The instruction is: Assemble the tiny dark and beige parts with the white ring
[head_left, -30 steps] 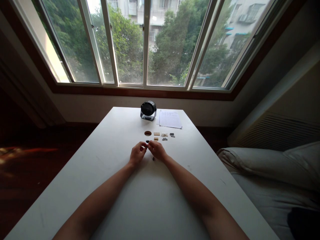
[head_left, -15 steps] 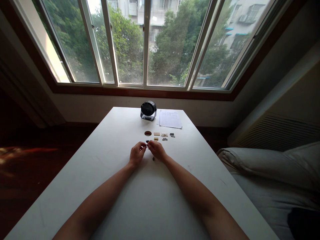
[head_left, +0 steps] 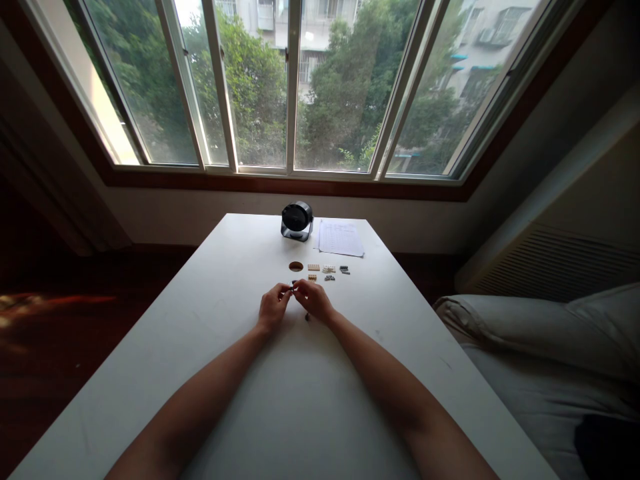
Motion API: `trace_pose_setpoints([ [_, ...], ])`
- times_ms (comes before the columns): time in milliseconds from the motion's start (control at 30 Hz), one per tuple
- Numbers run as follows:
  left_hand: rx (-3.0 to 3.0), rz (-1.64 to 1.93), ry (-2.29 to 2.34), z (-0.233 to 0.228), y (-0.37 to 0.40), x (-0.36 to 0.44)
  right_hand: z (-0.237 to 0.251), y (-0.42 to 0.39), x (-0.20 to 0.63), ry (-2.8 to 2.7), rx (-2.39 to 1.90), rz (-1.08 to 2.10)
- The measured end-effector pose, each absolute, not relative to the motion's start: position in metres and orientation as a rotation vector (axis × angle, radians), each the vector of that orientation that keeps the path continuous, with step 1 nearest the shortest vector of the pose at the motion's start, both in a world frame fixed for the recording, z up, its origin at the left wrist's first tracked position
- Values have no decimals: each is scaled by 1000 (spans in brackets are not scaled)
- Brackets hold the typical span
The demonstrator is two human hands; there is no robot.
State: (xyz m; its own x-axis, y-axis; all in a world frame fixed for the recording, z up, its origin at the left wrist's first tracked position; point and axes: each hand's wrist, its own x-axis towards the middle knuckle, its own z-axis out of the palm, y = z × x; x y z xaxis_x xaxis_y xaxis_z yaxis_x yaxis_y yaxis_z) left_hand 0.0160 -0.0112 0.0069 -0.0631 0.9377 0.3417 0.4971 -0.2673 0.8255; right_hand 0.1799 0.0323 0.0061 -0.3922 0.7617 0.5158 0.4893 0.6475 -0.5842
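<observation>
Left hand (head_left: 273, 308) and right hand (head_left: 314, 298) fingertips pinching small dark piece (head_left: 293, 287), forearms converging

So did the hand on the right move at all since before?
Yes, a little. The right hand crept up toward the window, closer to the small tan brick, and its fingers sit nearer that brick than before.

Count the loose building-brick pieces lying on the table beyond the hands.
5 visible: two tan plates and a dark one in the far row, then a small tan piece and a grey one nearer. More may hide behind the hands.
</observation>
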Motion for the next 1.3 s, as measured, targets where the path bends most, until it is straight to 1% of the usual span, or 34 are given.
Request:
trace_pose_setpoints([
  [467, 1809, 1233, 1563, 7, -10, 17, 6, 33, 181, -2042, -1038, 356],
  [700, 1984, 1072, 1426, 8, -12, 21, 2, 43, 194, -1991, -1134, 314],
  [867, 2150, 957, 1332, 14, -18, 24, -7, 55, 200, -1922, -1263, 233],
  [1067, 2249, 936, 1348, 14, -19, 26, -12, 64, 209, -1776, -1481, 101],
  [1200, 2317, 870, 1415, 13, -21, 27, -9, 64, 214, -1800, -1583, 116],
  [1300, 2371, 754, 1488, 14, -23, 28, -5, 61, 212, -1847, -1752, 157],
])
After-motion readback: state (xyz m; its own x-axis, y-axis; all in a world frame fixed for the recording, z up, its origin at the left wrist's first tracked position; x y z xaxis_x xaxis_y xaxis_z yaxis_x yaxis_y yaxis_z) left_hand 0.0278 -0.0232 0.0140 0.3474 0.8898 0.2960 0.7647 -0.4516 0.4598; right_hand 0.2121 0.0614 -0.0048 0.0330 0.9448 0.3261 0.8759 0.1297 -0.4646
